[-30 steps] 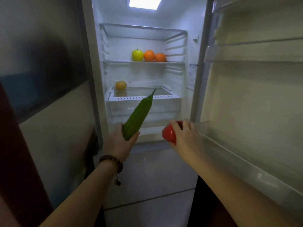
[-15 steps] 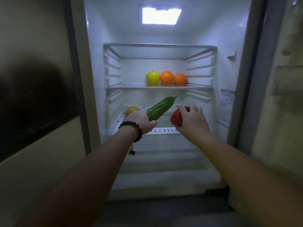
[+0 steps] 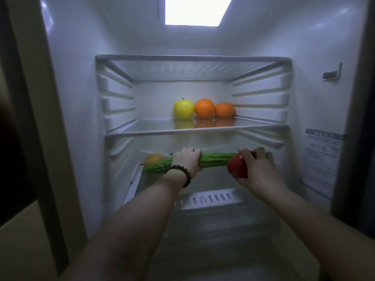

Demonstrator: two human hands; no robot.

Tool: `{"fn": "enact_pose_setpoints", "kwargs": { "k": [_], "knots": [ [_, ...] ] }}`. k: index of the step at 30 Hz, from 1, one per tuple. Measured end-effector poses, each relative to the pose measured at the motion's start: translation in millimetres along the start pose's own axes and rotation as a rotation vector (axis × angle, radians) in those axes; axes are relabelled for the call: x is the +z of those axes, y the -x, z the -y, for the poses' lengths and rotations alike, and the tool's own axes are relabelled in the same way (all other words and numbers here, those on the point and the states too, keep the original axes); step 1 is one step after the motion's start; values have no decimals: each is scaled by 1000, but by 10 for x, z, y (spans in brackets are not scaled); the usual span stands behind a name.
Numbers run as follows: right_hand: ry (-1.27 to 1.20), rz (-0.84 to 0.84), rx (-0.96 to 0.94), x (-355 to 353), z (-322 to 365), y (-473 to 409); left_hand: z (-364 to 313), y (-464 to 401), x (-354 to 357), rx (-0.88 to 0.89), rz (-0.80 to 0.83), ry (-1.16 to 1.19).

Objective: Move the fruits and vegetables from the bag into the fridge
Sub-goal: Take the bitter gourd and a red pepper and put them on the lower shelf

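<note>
Green bitter gourd (image 3: 215, 161) gripped by L hand (image 3: 187, 159); R hand (image 3: 256, 169) holds red fruit (image 3: 237, 166). Fridge (image 3: 316, 110) wall label (image 3: 321, 153) text too blurred to read.

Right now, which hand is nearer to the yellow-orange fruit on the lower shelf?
Left. The left hand, gripping the green gourd, is just right of the yellow-orange fruit. The right hand, holding the red fruit, is farther right.
</note>
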State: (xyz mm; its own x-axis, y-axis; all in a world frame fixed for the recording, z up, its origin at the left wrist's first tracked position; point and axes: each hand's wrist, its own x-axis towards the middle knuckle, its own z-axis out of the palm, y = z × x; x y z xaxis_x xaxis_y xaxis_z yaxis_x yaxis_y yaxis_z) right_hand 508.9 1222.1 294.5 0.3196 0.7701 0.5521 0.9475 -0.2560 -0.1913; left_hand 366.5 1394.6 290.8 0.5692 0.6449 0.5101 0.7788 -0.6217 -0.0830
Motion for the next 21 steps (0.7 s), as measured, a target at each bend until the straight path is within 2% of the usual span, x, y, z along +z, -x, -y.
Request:
{"fn": "enact_pose_setpoints", "kwargs": {
  "k": [10, 18, 21],
  "knots": [
    [-2, -15, -38, 203, -110, -265, 152, -800, 461, 6, 45, 4],
    [-15, -33, -88, 283, -170, -326, 271, -825, 786, 83, 148, -49],
    [-23, -26, -99, 286, -179, -322, 270, -810, 788, 87, 139, -101]
  ]
}}
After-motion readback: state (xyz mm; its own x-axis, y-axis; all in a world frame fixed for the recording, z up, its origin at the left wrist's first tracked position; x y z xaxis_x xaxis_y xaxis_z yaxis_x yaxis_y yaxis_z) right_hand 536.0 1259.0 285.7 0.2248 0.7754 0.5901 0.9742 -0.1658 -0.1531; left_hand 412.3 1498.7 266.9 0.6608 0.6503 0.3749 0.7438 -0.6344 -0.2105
